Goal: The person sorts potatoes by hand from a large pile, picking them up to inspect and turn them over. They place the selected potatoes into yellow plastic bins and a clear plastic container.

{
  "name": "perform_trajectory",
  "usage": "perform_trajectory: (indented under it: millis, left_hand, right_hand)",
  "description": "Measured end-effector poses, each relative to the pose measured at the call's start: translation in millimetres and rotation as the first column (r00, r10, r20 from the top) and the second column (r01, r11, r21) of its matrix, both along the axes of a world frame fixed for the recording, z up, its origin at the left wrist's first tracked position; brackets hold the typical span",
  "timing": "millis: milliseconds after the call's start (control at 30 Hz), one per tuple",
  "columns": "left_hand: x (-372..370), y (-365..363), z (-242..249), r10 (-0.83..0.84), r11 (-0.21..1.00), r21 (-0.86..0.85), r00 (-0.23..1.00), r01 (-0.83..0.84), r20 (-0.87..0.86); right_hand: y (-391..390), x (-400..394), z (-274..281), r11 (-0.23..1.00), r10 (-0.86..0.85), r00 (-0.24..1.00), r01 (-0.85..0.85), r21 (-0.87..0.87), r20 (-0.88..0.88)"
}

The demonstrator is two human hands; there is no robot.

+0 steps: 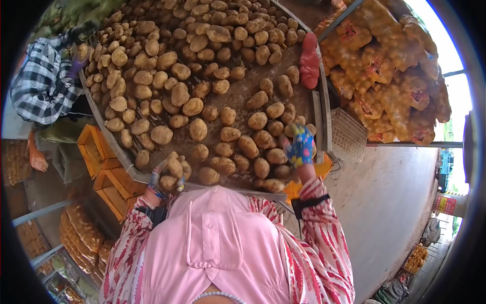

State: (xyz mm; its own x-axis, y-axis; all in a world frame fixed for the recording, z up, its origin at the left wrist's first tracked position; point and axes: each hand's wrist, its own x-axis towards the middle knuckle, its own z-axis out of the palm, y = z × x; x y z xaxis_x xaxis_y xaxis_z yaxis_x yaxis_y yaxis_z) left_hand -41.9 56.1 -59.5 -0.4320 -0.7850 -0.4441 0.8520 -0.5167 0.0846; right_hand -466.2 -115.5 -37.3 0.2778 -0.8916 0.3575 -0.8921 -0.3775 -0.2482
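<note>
Several potatoes (174,166) are gathered in my left hand (155,183), which is gloved and curled around them by the near left edge of the sorting table (242,99). On the right side, my right hand (300,147) in a blue flowered glove hovers over or touches potatoes (276,155) near the table's edge. Its fingertips are smeared by motion, so whether a potato is in them does not show. Many loose potatoes (180,94) cover the table, piled densest toward the far side.
A red padded roll (309,62) hangs on the right rim. Beyond it stand stacked net sacks of potatoes (377,71) and a plastic crate (348,134). Yellow crates (114,185) sit below on the left. A co-worker in a checked sleeve (43,81) is at the left side.
</note>
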Motion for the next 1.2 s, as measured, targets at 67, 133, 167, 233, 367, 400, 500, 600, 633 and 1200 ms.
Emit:
perform_trajectory:
  millis: [67, 133, 167, 233, 367, 400, 500, 600, 633, 1200]
  left_hand:
    - [-1.2, -2.1, 1.4, -0.011, 0.998, 0.068, 1.000, 0.012, -0.010]
    - [0.5, 0.3, -2.5, -0.009, 0.998, 0.066, 1.000, 0.008, 0.005]
    - [0.9, -1.7, -4.8, -0.011, 0.998, 0.055, 1.000, 0.010, 0.010]
    - [5.4, -1.0, -13.6, -0.038, 0.999, -0.001, 0.998, 0.038, 0.042]
    - [3.5, 2.9, -20.2, 0.020, 0.996, -0.093, 0.998, -0.014, 0.063]
    - [2.1, 2.7, -18.6, 0.018, 0.996, -0.087, 0.998, -0.013, 0.055]
    - [3.5, 0.7, -8.5, -0.013, 0.999, 0.033, 0.999, 0.015, -0.048]
    - [5.5, -2.4, -8.3, -0.103, 0.994, -0.030, 0.995, 0.104, 0.016]
    - [5.2, -2.6, -7.5, -0.111, 0.994, -0.007, 0.994, 0.111, 0.016]
    - [4.6, -3.5, -5.5, -0.101, 0.995, -0.013, 0.995, 0.101, 0.002]
  right_hand:
    - [-15.6, 9.6, -29.4, 0.994, -0.097, 0.986, 0.102, 0.030, -0.135]
    - [-14.9, 28.1, -24.3, 0.901, -0.201, 0.951, 0.274, 0.337, -0.235]
    - [-9.2, 28.6, -23.2, 0.898, -0.212, 0.949, 0.284, 0.335, -0.235]
    - [18.1, 15.0, -16.2, 0.943, -0.132, 0.974, 0.180, 0.278, -0.184]
    - [74.7, -13.8, -8.5, 0.980, 0.017, 0.989, 0.012, 0.198, -0.144]
    - [83.8, -17.7, -6.3, 0.982, 0.022, 0.995, -0.003, 0.190, -0.099]
    - [100.2, -18.6, 3.7, 0.985, 0.065, 0.995, -0.051, 0.168, -0.077]
    - [99.9, 21.5, 8.2, 0.965, 0.178, 0.984, -0.179, 0.191, 0.024]
    - [93.7, 38.5, 9.7, 0.922, 0.285, 0.955, -0.295, 0.249, 0.077]
    - [33.0, -69.3, 4.4, 0.993, -0.019, 1.000, 0.020, 0.118, -0.005]
